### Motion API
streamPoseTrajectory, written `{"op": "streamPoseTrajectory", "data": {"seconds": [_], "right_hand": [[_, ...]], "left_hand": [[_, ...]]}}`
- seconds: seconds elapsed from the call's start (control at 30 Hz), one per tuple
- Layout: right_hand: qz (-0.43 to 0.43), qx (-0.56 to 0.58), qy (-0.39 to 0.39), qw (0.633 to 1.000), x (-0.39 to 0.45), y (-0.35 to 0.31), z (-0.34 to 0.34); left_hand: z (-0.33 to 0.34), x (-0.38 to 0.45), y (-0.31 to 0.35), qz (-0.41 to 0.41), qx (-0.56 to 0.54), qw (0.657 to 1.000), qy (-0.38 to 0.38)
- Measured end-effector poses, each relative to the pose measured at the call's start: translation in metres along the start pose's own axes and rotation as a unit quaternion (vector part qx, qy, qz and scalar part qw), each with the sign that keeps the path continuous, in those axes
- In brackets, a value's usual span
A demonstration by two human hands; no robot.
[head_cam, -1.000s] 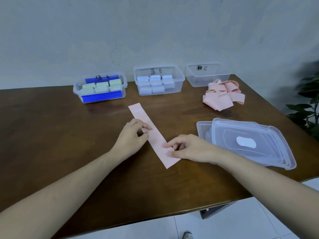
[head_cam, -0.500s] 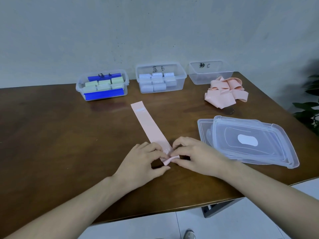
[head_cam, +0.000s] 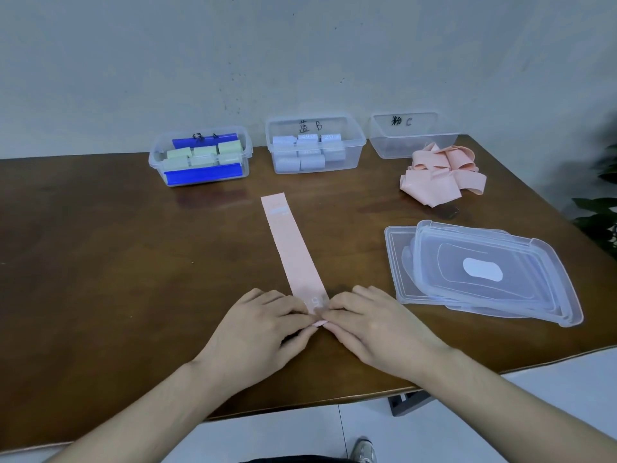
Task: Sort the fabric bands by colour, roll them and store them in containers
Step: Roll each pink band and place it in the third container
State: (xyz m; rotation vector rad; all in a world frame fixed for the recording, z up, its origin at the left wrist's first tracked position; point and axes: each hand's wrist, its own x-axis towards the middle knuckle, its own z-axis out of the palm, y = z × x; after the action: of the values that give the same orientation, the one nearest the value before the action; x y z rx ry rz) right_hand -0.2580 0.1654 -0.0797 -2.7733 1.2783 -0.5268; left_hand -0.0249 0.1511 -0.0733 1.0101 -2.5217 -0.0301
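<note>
1. A dark brown wooden tabletop [head_cam: 100, 262] stands against a plain pale wall [head_cam: 233, 45]; white floor tiles [head_cam: 283, 429] show below its near edge.
2. A pink band [head_cam: 290, 242] lies flat down the middle, its near end curled into a small roll.
3. The left hand [head_cam: 263, 332] and right hand [head_cam: 377, 329] pinch that roll, fingers closed on it.
4. At the back stand 3 clear boxes: green rolls [head_cam: 200, 155], blue rolls [head_cam: 314, 145], and 1 by the right edge [head_cam: 414, 135].
5. Loose pink bands [head_cam: 440, 178] are heaped beside stacked lids [head_cam: 494, 272].
</note>
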Motion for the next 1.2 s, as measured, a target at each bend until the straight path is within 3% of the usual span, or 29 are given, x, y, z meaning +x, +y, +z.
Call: {"op": "streamPoseTrajectory", "data": {"seconds": [0.2, 0.37, 0.53, 0.9, 1.2], "right_hand": [[-0.015, 0.006, 0.041, 0.999, -0.006, -0.007, 0.006], [0.017, 0.066, 0.064, 0.996, -0.005, -0.013, 0.012], [0.053, 0.176, 0.013, 0.983, -0.007, -0.010, 0.010], [0.115, 0.225, -0.026, 0.967, -0.001, -0.008, 0.005], [0.031, 0.157, -0.020, 0.987, -0.002, -0.004, 0.001]], "left_hand": [[0.001, -0.008, 0.002, 0.016, 0.018, 1.000, -0.005], [0.006, -0.013, 0.009, -0.016, -0.019, 1.000, 0.012], [0.011, -0.020, 0.013, -0.067, -0.060, 0.996, 0.008], [0.009, -0.020, 0.014, -0.096, -0.059, 0.994, -0.004], [0.011, -0.020, 0.010, -0.078, -0.039, 0.996, 0.008]]}}
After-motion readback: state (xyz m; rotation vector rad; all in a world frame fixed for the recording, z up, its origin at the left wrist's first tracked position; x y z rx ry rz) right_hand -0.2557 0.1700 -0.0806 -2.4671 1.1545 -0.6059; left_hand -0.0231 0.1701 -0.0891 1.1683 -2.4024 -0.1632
